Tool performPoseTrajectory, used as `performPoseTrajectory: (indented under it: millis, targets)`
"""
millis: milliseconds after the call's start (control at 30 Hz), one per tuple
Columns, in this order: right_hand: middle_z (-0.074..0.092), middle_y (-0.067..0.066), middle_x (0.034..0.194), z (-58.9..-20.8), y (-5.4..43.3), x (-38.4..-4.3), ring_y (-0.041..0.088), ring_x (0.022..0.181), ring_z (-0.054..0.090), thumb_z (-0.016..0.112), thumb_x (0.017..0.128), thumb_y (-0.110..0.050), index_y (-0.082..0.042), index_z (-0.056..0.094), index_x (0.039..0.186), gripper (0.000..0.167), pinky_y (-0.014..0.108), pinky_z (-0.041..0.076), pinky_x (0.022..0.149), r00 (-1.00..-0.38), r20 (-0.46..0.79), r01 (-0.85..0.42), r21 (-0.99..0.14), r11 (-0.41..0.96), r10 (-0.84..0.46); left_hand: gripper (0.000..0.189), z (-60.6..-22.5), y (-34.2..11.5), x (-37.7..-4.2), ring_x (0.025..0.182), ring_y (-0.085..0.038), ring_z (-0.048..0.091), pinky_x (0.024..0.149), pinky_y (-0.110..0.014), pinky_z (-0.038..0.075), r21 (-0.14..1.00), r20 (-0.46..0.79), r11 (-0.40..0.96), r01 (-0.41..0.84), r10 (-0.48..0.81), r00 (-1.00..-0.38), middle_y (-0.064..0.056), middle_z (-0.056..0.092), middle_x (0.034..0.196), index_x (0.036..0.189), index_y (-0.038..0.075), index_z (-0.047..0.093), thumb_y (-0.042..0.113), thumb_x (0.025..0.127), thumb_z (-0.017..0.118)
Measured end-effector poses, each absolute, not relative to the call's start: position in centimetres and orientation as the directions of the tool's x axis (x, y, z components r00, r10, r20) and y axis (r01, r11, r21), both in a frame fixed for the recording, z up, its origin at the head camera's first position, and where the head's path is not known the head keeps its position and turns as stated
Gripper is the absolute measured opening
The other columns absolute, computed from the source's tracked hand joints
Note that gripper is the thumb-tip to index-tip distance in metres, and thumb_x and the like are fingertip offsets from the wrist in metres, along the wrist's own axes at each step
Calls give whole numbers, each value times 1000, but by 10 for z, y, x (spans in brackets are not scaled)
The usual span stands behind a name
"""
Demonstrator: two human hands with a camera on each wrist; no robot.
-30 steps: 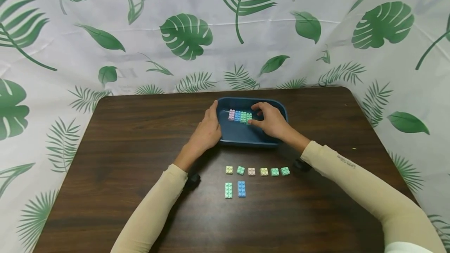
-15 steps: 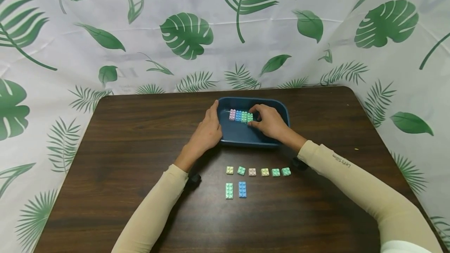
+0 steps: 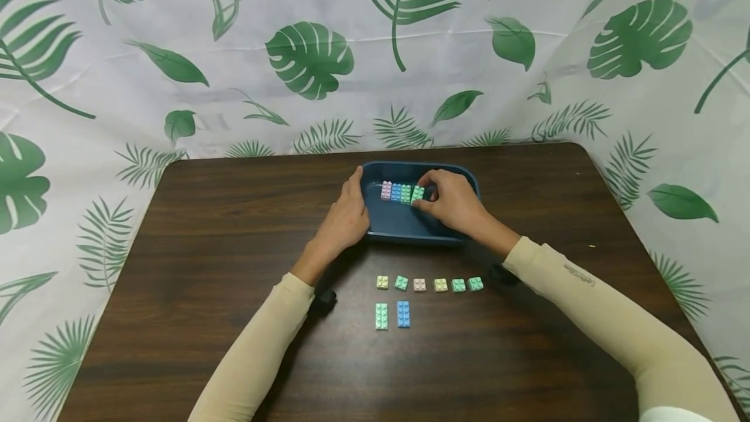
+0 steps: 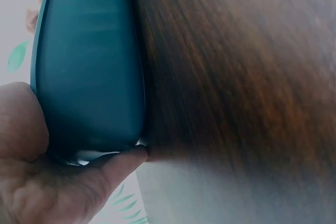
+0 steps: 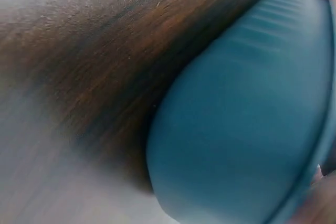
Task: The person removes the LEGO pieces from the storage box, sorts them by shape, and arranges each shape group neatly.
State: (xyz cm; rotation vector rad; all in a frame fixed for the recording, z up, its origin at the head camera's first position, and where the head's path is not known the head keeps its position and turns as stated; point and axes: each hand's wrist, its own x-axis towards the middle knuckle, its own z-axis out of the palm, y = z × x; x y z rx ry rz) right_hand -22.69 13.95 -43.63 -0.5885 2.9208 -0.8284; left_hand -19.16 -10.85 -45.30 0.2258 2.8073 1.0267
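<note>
A dark blue tray stands near the far side of the table. My left hand holds its left end, fingers along the side; in the left wrist view, thumb and a finger lie round the tray's end wall. Inside the tray, my right hand pinches a green toy brick between thumb and fingers. This brick is slightly tilted, just right of a row with a pink brick, a blue brick and another green brick. The right wrist view shows mostly the tray's outer wall.
In front of the tray lies a row of several small square bricks, including a yellow one and a pale pink one. Nearer are a long green brick and a long blue brick. A leaf-patterned cloth hangs behind the table.
The right hand's fingers have closed on the rightmost green brick, which has tilted and moved slightly right, away from its neighbour. The left hand stays at the tray.
</note>
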Motion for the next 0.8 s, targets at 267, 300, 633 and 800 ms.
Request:
performPoseTrajectory:
  millis: [267, 300, 633, 800]
  targets:
    - [73, 3, 106, -416, 140, -197, 17, 86, 64, 85, 89, -35, -13, 72, 116, 37, 36, 55, 72, -868, 131, -476, -489, 731, -478, 75, -454, -108, -192, 112, -42, 65, 102, -56, 53, 653, -82, 752, 92, 190, -978, -21, 21, 174, 171, 14, 0, 9, 108, 39]
    - [72, 2, 105, -414, 140, -193, 16, 86, 64, 85, 89, -35, -13, 72, 115, 37, 35, 54, 72, -859, 141, -494, -483, 724, -492, 75, -454, -107, -193, 111, -42, 65, 102, -56, 53, 651, -80, 753, 94, 191, -978, -21, 21, 174, 171, 14, 0, 9, 108, 39]
    - [72, -2, 106, -396, 139, -147, 16, 87, 64, 87, 85, -36, -18, 69, 112, 37, 30, 54, 73, -786, 101, -584, -446, 678, -611, 75, -452, -107, -192, 101, -40, 65, 100, -55, 54, 639, -92, 765, 85, 186, -978, -22, 21, 174, 171, 13, 0, 9, 108, 40]
    - [69, -4, 104, -398, 142, -127, 15, 87, 64, 88, 83, -37, -19, 69, 111, 38, 28, 54, 73, -748, 88, -627, -418, 657, -658, 75, -452, -107, -192, 117, -41, 64, 108, -54, 51, 634, -100, 768, 86, 191, -976, -21, 19, 175, 171, 14, -2, 10, 108, 39]
